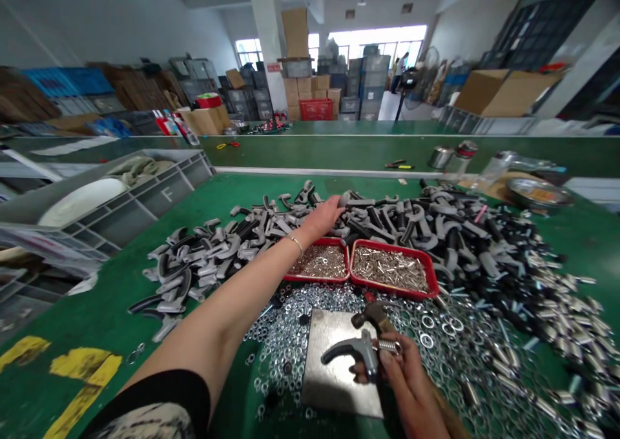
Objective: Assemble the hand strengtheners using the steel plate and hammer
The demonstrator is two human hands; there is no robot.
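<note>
My left hand (322,219) reaches across to the heap of grey and black lever handles (232,239), its fingers closed at the grey end of one handle (344,199); the fingertips are partly hidden. Low at centre right, my right hand (404,368) holds another lever handle (356,348), grey with a black grip. A coiled spring (387,347) sticks out from this handle's side at my fingers. Just behind lies a claw hammer head (371,314); whether my right hand also grips its shaft, I cannot tell. Underneath is a square metal plate (322,355).
Two red trays (433,284) of small metal pins and parts stand before the heap. Loose nuts and washers (281,336) surround the plate, with metal sleeves (557,342) at right. A grey crate (179,193) stands left. Pliers (400,165) and jars lie beyond.
</note>
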